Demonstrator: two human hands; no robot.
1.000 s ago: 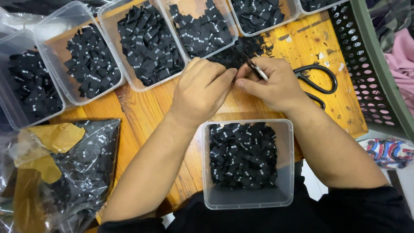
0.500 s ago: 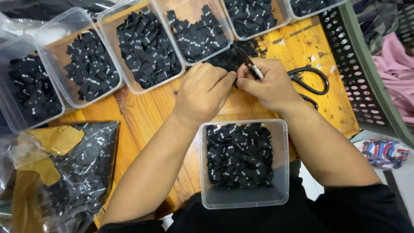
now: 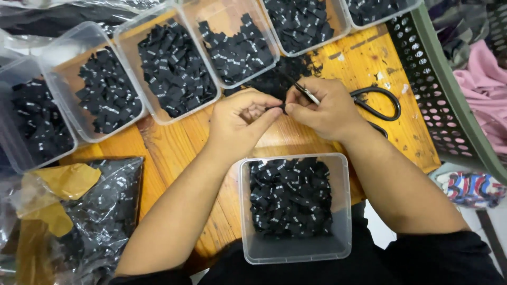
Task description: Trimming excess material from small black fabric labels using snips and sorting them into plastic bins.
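My left hand (image 3: 240,121) and my right hand (image 3: 322,108) meet over the wooden table (image 3: 174,153), fingertips pinching a small black fabric label (image 3: 275,108) between them. My right hand also grips a small thread snipper (image 3: 301,88) whose blades point up-left. A loose heap of black labels (image 3: 277,79) lies just beyond the hands. A clear plastic tub (image 3: 296,248) holding cut black labels sits near my body, below both hands.
Several clear tubs of black labels (image 3: 174,66) line the far side. Black scissors (image 3: 377,103) lie right of my right hand. A plastic bag of labels with tan tape (image 3: 79,211) is at left. A green perforated crate (image 3: 443,95) with clothes stands right.
The hands have drawn slightly apart, and my left fingers have uncurled, so the small label between the fingertips now shows. The view has shifted a little.
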